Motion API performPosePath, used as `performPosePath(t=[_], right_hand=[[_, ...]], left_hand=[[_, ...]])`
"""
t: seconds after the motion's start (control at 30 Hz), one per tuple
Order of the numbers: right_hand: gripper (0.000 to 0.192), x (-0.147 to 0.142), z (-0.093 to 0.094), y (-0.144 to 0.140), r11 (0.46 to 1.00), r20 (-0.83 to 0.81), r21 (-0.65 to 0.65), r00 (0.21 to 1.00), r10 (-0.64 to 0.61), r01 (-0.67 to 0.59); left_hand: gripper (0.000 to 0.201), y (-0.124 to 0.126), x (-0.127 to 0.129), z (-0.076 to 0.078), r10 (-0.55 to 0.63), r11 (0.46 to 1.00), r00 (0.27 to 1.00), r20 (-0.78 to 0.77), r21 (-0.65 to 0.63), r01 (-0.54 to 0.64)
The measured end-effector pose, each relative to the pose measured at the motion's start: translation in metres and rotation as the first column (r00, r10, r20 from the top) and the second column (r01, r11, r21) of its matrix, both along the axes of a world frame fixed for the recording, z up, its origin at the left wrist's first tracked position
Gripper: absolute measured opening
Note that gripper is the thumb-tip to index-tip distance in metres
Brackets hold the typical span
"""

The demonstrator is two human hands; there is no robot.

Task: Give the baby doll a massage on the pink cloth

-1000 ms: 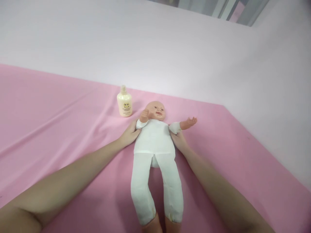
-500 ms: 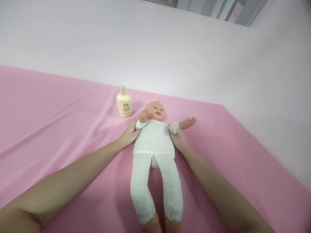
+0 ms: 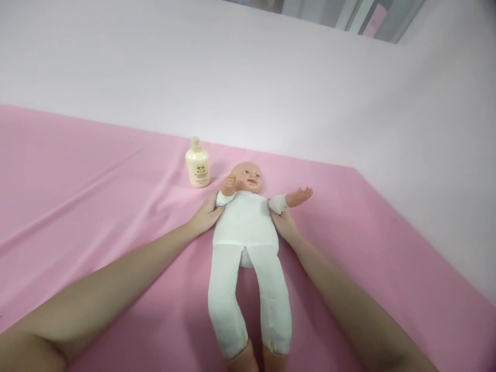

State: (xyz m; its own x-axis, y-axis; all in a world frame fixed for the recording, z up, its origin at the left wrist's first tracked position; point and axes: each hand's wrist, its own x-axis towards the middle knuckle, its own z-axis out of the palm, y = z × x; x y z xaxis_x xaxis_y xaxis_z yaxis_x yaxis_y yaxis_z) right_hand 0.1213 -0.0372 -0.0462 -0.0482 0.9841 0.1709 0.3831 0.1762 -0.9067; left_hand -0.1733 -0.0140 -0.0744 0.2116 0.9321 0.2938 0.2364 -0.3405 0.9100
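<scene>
A baby doll (image 3: 246, 222) in a white cloth suit lies on its back on the pink sheet (image 3: 96, 206), head away from me and legs toward me. My left hand (image 3: 205, 214) rests against the doll's side under its raised arm, fingers tucked beneath the torso. On the other side, my right hand (image 3: 284, 225) presses against the torso below the outstretched arm. Both hands cup the doll's upper body, and their fingertips are hidden under it.
A cream-coloured lotion bottle (image 3: 198, 164) stands upright on the sheet just left of the doll's head. A pale wall (image 3: 271, 77) rises behind and to the right of the pink surface.
</scene>
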Motion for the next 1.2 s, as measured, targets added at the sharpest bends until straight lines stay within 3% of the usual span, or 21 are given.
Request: performPosePath(t=[0.37,0.8,1.2], right_hand=[[0.062,0.0031,-0.0075,0.0031,1.000,0.021,0.021,1.000,0.008,-0.008],[0.070,0.0013,-0.0042,0.0022,1.000,0.013,0.017,1.000,0.003,-0.003],[0.064,0.0037,-0.0028,0.0027,0.999,-0.006,-0.008,0.999,0.041,-0.041]], left_hand=[[0.050,0.0009,-0.0005,-0.0002,-0.024,0.998,1.000,0.011,0.060,0.023],[0.056,0.0029,-0.0027,-0.0048,-0.003,1.000,1.000,-0.025,0.009,0.003],[0.052,-0.0005,-0.0005,0.0033,-0.029,0.999,0.999,-0.014,0.028,0.029]])
